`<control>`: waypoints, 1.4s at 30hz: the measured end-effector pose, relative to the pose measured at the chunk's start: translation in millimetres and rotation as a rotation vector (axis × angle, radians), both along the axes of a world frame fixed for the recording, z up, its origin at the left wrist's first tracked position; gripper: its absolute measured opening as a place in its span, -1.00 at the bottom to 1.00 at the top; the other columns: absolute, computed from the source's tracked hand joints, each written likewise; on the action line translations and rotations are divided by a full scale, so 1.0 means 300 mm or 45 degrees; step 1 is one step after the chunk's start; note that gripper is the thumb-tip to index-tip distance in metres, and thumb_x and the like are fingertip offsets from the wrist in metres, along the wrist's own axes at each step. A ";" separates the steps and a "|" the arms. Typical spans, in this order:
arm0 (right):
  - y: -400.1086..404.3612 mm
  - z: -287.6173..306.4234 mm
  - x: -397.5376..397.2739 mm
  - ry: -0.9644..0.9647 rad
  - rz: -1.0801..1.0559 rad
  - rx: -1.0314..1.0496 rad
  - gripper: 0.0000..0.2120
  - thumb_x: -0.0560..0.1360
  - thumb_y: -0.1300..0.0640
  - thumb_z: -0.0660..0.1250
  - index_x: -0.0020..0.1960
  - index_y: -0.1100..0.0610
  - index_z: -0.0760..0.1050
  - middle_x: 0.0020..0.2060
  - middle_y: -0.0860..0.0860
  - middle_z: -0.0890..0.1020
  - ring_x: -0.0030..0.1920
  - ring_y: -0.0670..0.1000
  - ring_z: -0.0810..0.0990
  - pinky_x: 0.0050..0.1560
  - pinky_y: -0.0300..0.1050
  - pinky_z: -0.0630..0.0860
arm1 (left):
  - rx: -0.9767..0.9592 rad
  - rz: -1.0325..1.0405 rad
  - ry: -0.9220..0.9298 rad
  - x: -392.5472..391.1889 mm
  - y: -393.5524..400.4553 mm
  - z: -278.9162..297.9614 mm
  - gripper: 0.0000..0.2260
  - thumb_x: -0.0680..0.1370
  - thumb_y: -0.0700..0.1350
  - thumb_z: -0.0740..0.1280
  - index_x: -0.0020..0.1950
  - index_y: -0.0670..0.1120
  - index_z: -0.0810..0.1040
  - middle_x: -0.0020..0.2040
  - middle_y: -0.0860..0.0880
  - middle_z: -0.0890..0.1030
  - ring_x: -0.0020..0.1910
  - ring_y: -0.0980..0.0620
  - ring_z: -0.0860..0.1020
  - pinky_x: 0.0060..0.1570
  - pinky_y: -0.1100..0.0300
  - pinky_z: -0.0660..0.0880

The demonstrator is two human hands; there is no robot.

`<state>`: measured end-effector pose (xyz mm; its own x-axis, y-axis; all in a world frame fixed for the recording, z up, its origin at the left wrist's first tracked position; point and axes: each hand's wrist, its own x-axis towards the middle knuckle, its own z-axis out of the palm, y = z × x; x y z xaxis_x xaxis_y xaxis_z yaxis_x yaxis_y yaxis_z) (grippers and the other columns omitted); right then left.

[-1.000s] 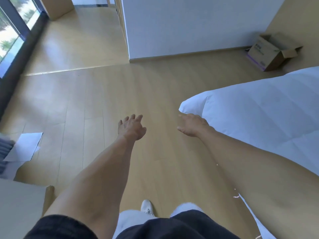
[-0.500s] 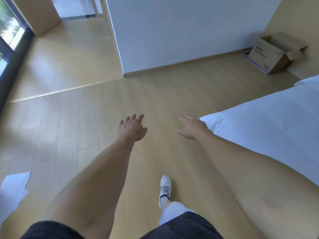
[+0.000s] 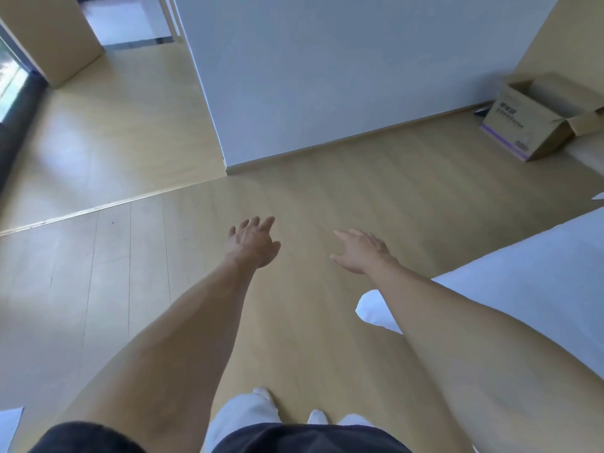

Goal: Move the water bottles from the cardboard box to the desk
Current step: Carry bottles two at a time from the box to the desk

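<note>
1. Light wood floor (image 3: 327, 197) is filling most of the view; white wall (image 3: 327, 67) is running across the far side, its corner jutting toward the middle.
2. Cardboard box (image 3: 536, 120) is sitting on the floor at the far right, against the wall, flaps open; can't tell what's inside, no bottles showing.
3. White bed (image 3: 529, 279) is taking up the floor's right edge.
4. Left hand (image 3: 255, 243) is reaching forward over the floor, fingers loose and spread, holding nothing.
5. Right hand (image 3: 359, 251) is doing likewise, palm down, released, well apart from the box.
</note>
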<state>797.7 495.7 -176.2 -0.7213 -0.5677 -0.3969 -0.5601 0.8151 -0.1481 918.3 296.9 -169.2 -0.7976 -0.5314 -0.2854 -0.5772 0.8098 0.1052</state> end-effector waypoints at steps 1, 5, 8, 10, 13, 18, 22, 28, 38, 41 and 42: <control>-0.023 -0.002 -0.045 0.002 -0.016 -0.003 -0.36 0.56 -0.21 0.25 0.57 -0.08 0.18 0.52 0.07 0.31 0.49 0.14 0.30 0.45 0.07 0.28 | -0.002 -0.014 0.001 -0.057 -0.033 -0.009 -0.45 0.63 0.13 0.20 0.60 0.10 0.16 0.56 -0.03 0.27 0.55 -0.08 0.21 0.52 -0.06 0.14; -0.108 -0.021 -0.254 0.005 -0.099 0.014 -0.35 0.56 -0.21 0.24 0.58 -0.08 0.16 0.53 0.07 0.28 0.50 0.13 0.29 0.45 0.05 0.28 | 0.008 -0.085 0.025 -0.329 -0.168 -0.043 -0.46 0.62 0.13 0.20 0.59 0.10 0.18 0.52 -0.03 0.32 0.52 -0.08 0.25 0.48 -0.08 0.17; -0.179 -0.028 -0.427 0.035 -0.191 0.040 -0.35 0.55 -0.22 0.26 0.58 -0.08 0.18 0.52 0.07 0.31 0.48 0.14 0.32 0.44 0.04 0.30 | 0.025 -0.177 0.061 -0.555 -0.270 -0.066 -0.46 0.62 0.13 0.20 0.58 0.10 0.19 0.51 -0.03 0.33 0.51 -0.08 0.26 0.47 -0.07 0.18; -0.231 -0.027 -0.544 0.053 -0.258 0.045 -0.35 0.54 -0.22 0.27 0.57 -0.08 0.19 0.50 0.08 0.35 0.47 0.14 0.34 0.43 0.03 0.32 | 0.040 -0.246 0.078 -0.709 -0.337 -0.076 -0.46 0.62 0.13 0.20 0.58 0.09 0.18 0.50 -0.04 0.34 0.51 -0.08 0.27 0.47 -0.06 0.19; -0.308 -0.002 -0.700 0.051 -0.359 0.047 -0.35 0.54 -0.22 0.28 0.56 -0.08 0.21 0.47 0.09 0.37 0.45 0.14 0.36 0.42 0.02 0.34 | 0.071 -0.368 0.060 -0.925 -0.413 -0.068 -0.47 0.62 0.11 0.19 0.58 0.07 0.20 0.49 -0.05 0.35 0.50 -0.09 0.28 0.45 -0.05 0.21; -0.372 0.027 -0.940 0.058 -0.499 0.071 -0.37 0.54 -0.21 0.27 0.54 -0.06 0.22 0.43 0.10 0.41 0.42 0.14 0.39 0.38 0.03 0.38 | 0.067 -0.576 0.052 -1.271 -0.478 -0.028 -0.46 0.62 0.11 0.18 0.60 0.08 0.17 0.50 -0.05 0.35 0.50 -0.09 0.29 0.45 -0.05 0.23; -0.355 0.020 -1.079 0.045 -0.650 0.103 -0.37 0.53 -0.21 0.28 0.54 -0.07 0.23 0.42 0.10 0.41 0.42 0.14 0.39 0.38 0.04 0.38 | 0.060 -0.721 0.036 -1.498 -0.460 -0.025 -0.46 0.63 0.11 0.18 0.60 0.08 0.16 0.50 -0.05 0.35 0.49 -0.10 0.30 0.44 -0.06 0.24; -0.301 -0.019 -1.351 0.012 -0.802 0.130 -0.37 0.54 -0.21 0.27 0.55 -0.07 0.21 0.44 0.10 0.38 0.44 0.14 0.36 0.39 0.05 0.35 | 0.065 -0.885 0.024 -1.848 -0.400 -0.052 -0.46 0.62 0.10 0.18 0.59 0.07 0.18 0.49 -0.06 0.36 0.48 -0.11 0.31 0.43 -0.07 0.25; -0.194 -0.045 -2.037 -0.021 -0.923 0.066 -0.34 0.54 -0.23 0.27 0.57 -0.10 0.16 0.47 0.08 0.35 0.45 0.15 0.34 0.37 0.07 0.34 | 0.013 -0.946 -0.029 -2.553 -0.309 -0.036 -0.46 0.63 0.11 0.18 0.60 0.07 0.16 0.52 -0.06 0.34 0.51 -0.11 0.27 0.48 -0.08 0.20; -0.129 -0.023 -2.234 -0.032 -0.952 0.074 -0.34 0.54 -0.22 0.27 0.57 -0.10 0.15 0.46 0.09 0.35 0.44 0.17 0.35 0.35 0.08 0.34 | 0.014 -0.951 0.003 -2.766 -0.264 -0.006 -0.47 0.63 0.09 0.18 0.59 0.07 0.18 0.50 -0.05 0.35 0.50 -0.10 0.29 0.45 -0.08 0.22; -0.113 -0.015 -2.287 -0.045 -0.953 0.070 -0.34 0.55 -0.22 0.27 0.57 -0.10 0.14 0.46 0.09 0.34 0.44 0.17 0.34 0.35 0.09 0.34 | 0.023 -0.965 -0.002 -2.822 -0.245 0.003 -0.47 0.62 0.09 0.18 0.59 0.07 0.18 0.50 -0.05 0.36 0.49 -0.10 0.30 0.44 -0.07 0.23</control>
